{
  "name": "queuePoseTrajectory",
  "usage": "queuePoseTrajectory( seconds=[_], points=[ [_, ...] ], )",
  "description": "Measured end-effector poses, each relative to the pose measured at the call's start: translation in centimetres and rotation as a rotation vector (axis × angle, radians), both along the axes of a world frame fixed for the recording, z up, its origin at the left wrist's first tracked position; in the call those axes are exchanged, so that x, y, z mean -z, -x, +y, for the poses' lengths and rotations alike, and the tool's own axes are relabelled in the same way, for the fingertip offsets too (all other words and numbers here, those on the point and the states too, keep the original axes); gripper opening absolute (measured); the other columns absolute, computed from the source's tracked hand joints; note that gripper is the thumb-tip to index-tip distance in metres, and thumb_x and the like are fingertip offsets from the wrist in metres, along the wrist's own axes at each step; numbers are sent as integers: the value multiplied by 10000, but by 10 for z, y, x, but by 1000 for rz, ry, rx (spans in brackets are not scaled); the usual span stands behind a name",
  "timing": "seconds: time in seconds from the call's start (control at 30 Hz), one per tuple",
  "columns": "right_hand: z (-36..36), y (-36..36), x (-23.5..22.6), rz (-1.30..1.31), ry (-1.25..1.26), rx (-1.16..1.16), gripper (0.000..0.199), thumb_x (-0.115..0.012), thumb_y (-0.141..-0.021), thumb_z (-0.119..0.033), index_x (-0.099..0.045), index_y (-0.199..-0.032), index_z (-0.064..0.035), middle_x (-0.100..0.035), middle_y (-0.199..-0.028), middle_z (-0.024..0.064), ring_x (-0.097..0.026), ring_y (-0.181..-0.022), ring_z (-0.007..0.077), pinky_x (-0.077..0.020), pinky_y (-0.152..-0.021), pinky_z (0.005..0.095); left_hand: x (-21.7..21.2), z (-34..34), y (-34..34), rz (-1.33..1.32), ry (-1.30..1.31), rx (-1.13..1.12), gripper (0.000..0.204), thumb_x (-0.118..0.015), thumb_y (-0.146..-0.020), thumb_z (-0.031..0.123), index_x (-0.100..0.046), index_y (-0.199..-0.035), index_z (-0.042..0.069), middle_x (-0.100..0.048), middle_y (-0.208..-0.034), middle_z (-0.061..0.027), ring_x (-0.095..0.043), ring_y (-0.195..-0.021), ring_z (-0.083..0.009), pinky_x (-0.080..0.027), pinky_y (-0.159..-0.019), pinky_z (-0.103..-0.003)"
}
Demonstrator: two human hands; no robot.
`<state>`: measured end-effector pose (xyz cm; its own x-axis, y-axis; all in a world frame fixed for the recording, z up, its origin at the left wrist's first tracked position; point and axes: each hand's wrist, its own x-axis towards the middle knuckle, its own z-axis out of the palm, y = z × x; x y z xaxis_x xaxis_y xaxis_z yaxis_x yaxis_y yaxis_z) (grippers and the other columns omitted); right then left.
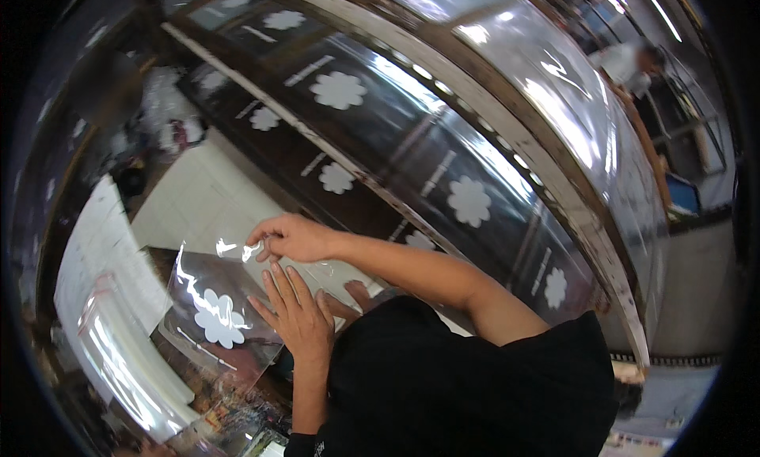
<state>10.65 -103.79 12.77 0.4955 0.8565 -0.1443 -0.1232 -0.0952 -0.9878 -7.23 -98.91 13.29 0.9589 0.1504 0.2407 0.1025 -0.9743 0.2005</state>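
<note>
A clear plastic sheet (255,352) printed with a white flower shape (220,318) lies in front of me at the lower left. Bent over the far edge of this film, my right hand (291,238) has its thumb and fingers curled together in a pinch at the shiny film. Just below it, my left hand (302,310) is stretched out with its fingers apart, fingertips against the near side of the sheet. Glare on the film hides exactly where its edge runs between my right fingers.
A pale board (202,192) lies beyond my hands. Glossy clear film (131,362) is piled on the left beside a white sheet (95,243). A long wooden-edged table (507,156) carries film with white flowers. Another person (629,68) is at the far right.
</note>
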Motion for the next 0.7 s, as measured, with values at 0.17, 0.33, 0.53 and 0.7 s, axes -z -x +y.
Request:
queuePoseTrajectory(
  seconds=[0.17,0.33,0.53,0.7],
  points=[
    [-139,-29,-26,-92,67,362,371,-553,-893,-3,-594,-1262,-2,-643,-1211,119,-704,-1011,210,-540,-892,322,2,-39,8,-115,263,399,726,-710,-854,303,-411,-1445,5,-339,-1542,-271,-294,-1437,-478,-170,-1155,-663],
    [-273,-57,-82,-133,222,628,614,-537,-959,-76,-321,-1534,-95,-441,-1526,67,-663,-1104,231,-511,-963,371,18,-42,11,-43,399,410,602,-703,-872,259,-491,-1375,7,-396,-1501,-253,-362,-1398,-469,-246,-1130,-655],
    [-483,-71,-30,-376,649,860,435,-547,-982,-114,-486,-1409,-60,-395,-1546,80,-590,-1213,224,-463,-1021,362,91,-38,18,159,473,248,526,-676,-852,138,-512,-1315,-47,-448,-1444,-267,-406,-1356,-462,-297,-1148,-558],
    [-603,-60,9,-374,604,996,400,-541,-978,-66,-533,-1378,-37,-406,-1514,115,-556,-1250,268,-469,-1017,376,190,-41,75,378,607,29,458,-648,-872,113,-541,-1280,-67,-515,-1363,-286,-471,-1282,-459,-378,-1094,-500]
  ],
)
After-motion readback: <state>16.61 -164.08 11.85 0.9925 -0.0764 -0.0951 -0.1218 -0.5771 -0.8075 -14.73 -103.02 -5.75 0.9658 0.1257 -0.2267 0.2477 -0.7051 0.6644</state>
